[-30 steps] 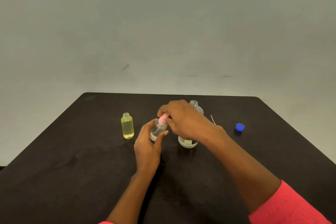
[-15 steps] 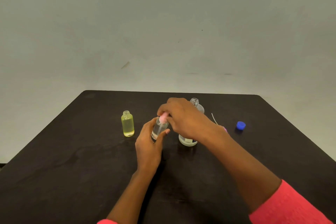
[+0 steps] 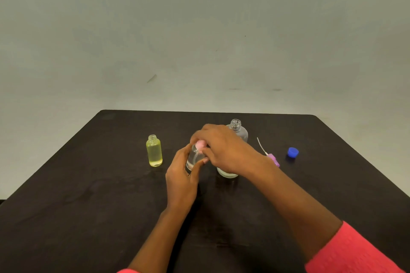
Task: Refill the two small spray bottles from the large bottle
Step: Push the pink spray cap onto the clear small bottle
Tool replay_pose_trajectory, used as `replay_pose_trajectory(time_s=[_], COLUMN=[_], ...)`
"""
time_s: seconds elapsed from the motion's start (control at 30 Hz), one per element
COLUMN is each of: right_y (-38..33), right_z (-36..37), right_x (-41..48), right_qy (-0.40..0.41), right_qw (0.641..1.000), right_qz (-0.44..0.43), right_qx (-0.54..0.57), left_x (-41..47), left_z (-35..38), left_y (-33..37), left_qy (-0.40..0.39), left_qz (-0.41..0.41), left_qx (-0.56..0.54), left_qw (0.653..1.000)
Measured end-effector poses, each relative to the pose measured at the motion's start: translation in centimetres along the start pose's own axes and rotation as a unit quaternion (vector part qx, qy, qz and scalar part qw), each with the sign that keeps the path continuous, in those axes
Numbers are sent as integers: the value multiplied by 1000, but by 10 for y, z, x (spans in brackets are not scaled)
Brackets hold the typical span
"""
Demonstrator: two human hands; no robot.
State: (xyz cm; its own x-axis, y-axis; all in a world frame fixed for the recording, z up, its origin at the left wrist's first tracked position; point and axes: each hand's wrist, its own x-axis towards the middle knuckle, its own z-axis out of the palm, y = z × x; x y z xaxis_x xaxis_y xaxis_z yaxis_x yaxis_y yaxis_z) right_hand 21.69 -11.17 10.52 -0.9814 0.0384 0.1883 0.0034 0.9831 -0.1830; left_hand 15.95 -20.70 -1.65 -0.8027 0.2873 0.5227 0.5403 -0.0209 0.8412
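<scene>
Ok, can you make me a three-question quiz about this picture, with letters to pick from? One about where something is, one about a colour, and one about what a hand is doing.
1. Where is the blue cap?
A) on the table, right of the large bottle
B) screwed onto a bottle
C) on the floor

2. What colour is the liquid in the small open bottle standing alone?
A) red
B) yellow
C) blue

3. What is the left hand doing?
A) lying flat
B) holding the small clear bottle
C) pointing at the wall

Answers:
1 A: the cap lies by itself on the dark tabletop.
2 B: pale yellow shows through the glass.
3 B: its fingers curl round the bottle while the right hand grips the pink spray top.
</scene>
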Motion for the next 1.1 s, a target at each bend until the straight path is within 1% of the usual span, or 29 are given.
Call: replay_pose_trajectory(time_s=[0.13,0.23,0.4,0.5,0.6,0.77,0.93,1.0,1.1], right_y=[3,5,6,6,4,0,-4,-3,-1], right_z=[6,8,12,10,3,0,1,2,4], right_x=[0,-1,-3,-6,-9,-9,-4,-5,-9], right_qy=[22,45,52,56,70,67,75,78,57], right_qw=[999,998,996,995,992,995,993,992,994], right_qz=[25,27,58,61,49,49,91,85,35], right_qx=[11,28,47,53,95,54,29,52,90], left_x=[-1,0,1,1,2,1,-1,-2,1], left_z=[-1,-1,-3,-3,-1,-1,0,0,-2], left_y=[-1,-2,2,0,-1,-1,-4,-4,-3], left_qy=[4,1,-3,6,18,29,28,27,32], left_qz=[10,19,32,35,29,33,49,50,53], left_qx=[10,13,23,15,3,5,32,32,25], left_qw=[1000,1000,999,999,999,999,998,998,998])
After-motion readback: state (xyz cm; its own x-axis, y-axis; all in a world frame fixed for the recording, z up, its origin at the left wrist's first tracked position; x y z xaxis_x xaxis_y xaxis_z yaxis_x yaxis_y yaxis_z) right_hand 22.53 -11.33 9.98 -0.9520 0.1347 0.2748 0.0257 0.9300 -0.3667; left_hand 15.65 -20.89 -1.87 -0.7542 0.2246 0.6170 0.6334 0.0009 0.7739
